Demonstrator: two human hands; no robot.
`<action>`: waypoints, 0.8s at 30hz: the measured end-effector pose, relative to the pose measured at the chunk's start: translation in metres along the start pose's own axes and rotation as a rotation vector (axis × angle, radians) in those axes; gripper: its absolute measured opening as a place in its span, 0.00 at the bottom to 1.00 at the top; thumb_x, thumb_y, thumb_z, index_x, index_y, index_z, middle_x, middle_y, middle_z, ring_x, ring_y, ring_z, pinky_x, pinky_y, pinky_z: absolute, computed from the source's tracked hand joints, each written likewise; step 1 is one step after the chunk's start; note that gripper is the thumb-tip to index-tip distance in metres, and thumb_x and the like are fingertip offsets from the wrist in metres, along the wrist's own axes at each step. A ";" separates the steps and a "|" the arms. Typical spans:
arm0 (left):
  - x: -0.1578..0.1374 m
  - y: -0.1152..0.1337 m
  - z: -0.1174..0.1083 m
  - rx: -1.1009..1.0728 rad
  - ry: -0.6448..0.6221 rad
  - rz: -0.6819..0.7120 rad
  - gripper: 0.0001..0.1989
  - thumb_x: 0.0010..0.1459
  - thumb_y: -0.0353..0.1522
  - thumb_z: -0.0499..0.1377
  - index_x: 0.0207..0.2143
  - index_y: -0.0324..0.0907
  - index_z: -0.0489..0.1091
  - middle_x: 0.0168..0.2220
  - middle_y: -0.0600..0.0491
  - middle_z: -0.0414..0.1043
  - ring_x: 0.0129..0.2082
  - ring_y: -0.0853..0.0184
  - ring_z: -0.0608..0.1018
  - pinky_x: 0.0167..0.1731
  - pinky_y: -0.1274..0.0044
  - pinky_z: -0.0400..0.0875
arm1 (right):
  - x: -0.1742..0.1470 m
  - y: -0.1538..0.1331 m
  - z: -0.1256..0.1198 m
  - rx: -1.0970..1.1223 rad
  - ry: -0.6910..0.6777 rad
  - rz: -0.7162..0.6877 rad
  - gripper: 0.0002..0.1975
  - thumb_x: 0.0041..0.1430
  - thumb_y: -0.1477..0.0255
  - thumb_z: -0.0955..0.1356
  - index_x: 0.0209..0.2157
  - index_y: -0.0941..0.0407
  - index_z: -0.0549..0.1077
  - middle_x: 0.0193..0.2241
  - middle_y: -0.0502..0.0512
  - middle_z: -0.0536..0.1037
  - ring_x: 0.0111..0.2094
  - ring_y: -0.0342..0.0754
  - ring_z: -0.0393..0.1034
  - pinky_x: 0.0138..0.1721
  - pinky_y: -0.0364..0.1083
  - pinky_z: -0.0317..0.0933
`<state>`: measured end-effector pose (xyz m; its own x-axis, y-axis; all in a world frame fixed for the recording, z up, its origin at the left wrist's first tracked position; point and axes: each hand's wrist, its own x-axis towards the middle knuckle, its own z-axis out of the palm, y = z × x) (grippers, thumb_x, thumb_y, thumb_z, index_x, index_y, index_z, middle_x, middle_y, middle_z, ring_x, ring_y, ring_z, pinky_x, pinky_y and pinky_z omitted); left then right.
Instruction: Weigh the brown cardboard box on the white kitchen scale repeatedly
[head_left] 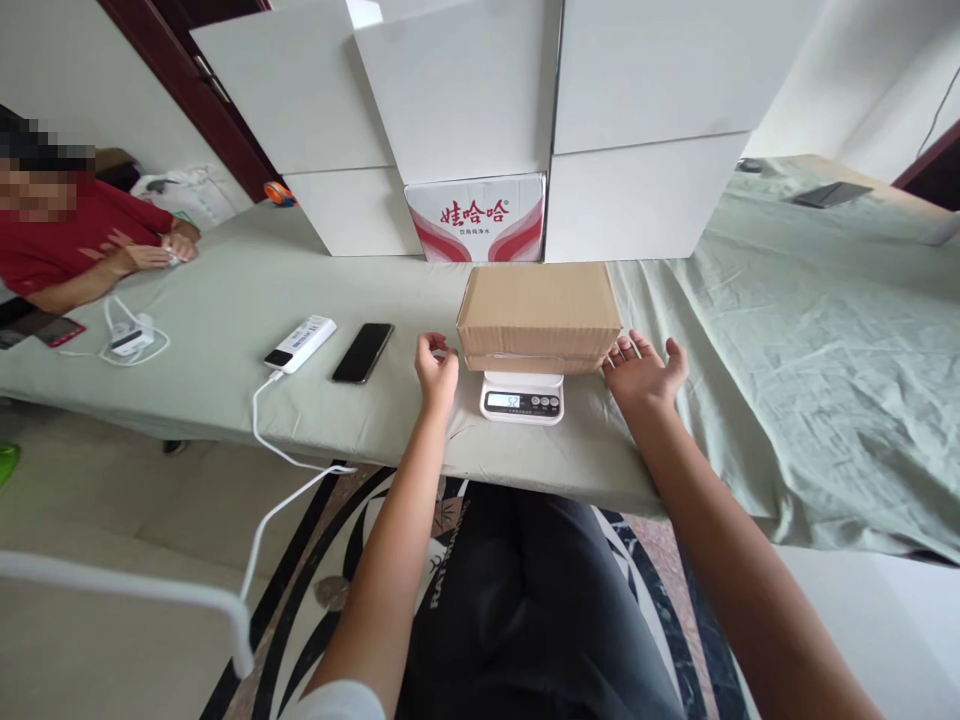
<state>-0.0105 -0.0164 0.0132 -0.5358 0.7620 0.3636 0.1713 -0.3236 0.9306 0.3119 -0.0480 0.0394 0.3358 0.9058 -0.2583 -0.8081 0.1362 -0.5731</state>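
A brown cardboard box [536, 310] rests on a white digital kitchen scale [523, 412], whose lit display seems to read 52. The box overhangs the scale and hides its weighing plate. At the box's left side is my left hand [436, 370], fingers loosely curled and apart, with nothing in it. My right hand [646, 372] lies palm up by the box's right front corner, fingers spread and empty. Its fingertips are close to the cardboard; whether they touch it I cannot tell.
Left of the box lie a black phone [364, 352] and a white power bank [300, 344] with a cable. White panels [645, 190] and a printed carton [480, 220] stand behind. Another person in a red sleeve [135, 205] sits at the far left, near a white charger [133, 338].
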 end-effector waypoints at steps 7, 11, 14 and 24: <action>-0.008 0.016 0.003 -0.179 -0.204 -0.118 0.14 0.66 0.44 0.58 0.40 0.45 0.77 0.45 0.45 0.84 0.44 0.60 0.85 0.30 0.75 0.71 | -0.014 0.020 0.014 -0.321 -0.123 -0.348 0.17 0.69 0.48 0.67 0.37 0.47 0.76 0.40 0.52 0.83 0.50 0.51 0.79 0.45 0.50 0.76; -0.022 0.025 0.001 -0.065 -0.266 0.017 0.22 0.71 0.52 0.57 0.43 0.45 0.80 0.47 0.43 0.86 0.47 0.57 0.85 0.35 0.72 0.76 | -0.029 0.034 0.014 -0.457 -0.332 -0.454 0.27 0.63 0.36 0.70 0.44 0.44 0.81 0.52 0.54 0.85 0.72 0.57 0.69 0.69 0.58 0.71; -0.018 0.037 0.000 -0.048 -0.315 0.017 0.29 0.72 0.59 0.56 0.44 0.45 0.81 0.47 0.42 0.86 0.52 0.53 0.85 0.45 0.68 0.80 | -0.034 0.029 0.020 -0.474 -0.412 -0.440 0.27 0.66 0.37 0.70 0.48 0.44 0.82 0.53 0.55 0.85 0.75 0.57 0.68 0.76 0.58 0.66; 0.076 -0.014 0.084 -0.165 -0.465 -0.268 0.48 0.72 0.68 0.41 0.65 0.42 0.77 0.73 0.36 0.75 0.78 0.46 0.71 0.78 0.55 0.63 | 0.094 0.058 0.081 -0.461 -0.449 -0.384 0.32 0.67 0.35 0.65 0.54 0.44 0.81 0.63 0.46 0.84 0.80 0.51 0.61 0.87 0.60 0.42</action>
<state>0.0156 0.0931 0.0318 -0.1157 0.9846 0.1311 -0.0728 -0.1401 0.9875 0.2574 0.0770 0.0446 0.2434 0.9185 0.3117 -0.3555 0.3834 -0.8524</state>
